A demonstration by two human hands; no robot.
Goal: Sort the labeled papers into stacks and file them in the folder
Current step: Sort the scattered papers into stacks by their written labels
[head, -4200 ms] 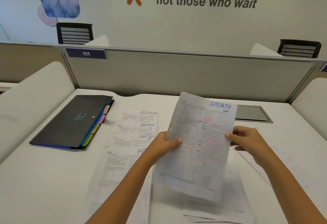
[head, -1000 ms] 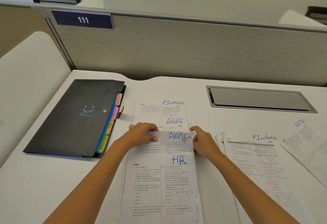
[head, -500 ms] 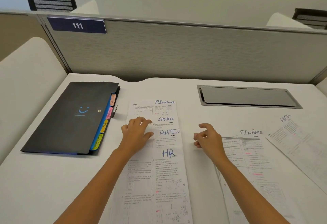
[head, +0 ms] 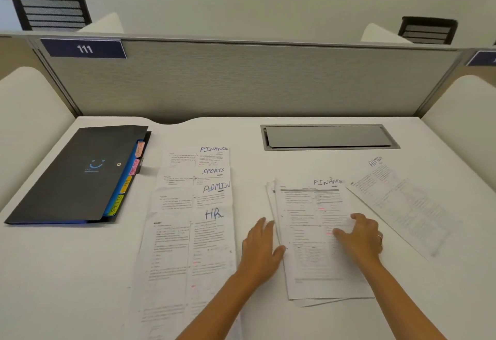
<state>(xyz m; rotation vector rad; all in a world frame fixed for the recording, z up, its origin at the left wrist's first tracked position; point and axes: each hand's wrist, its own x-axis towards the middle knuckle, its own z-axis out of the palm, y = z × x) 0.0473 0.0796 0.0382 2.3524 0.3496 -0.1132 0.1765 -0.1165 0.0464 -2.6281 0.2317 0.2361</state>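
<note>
The left hand [head: 261, 249] lies flat beside the FINANCE stack [head: 316, 235]; the right hand [head: 361, 235] presses it, fingers loosely bent, gripping nothing. A folder [head: 80, 173] lies far left, a sorted column [head: 193, 205] between, an ADMIN sheet [head: 400, 200] right.

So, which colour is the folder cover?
Black, with a small blue smile, folder, seen in the head view.

Your hands have left the sorted column [head: 193, 205] at center-left and gone over to the unsorted pile [head: 316, 245] at lower right. Left hand [head: 261, 248] now rests flat at its left edge, right hand [head: 361, 235] presses on the FINANCE sheet [head: 308, 205] on top.
</note>
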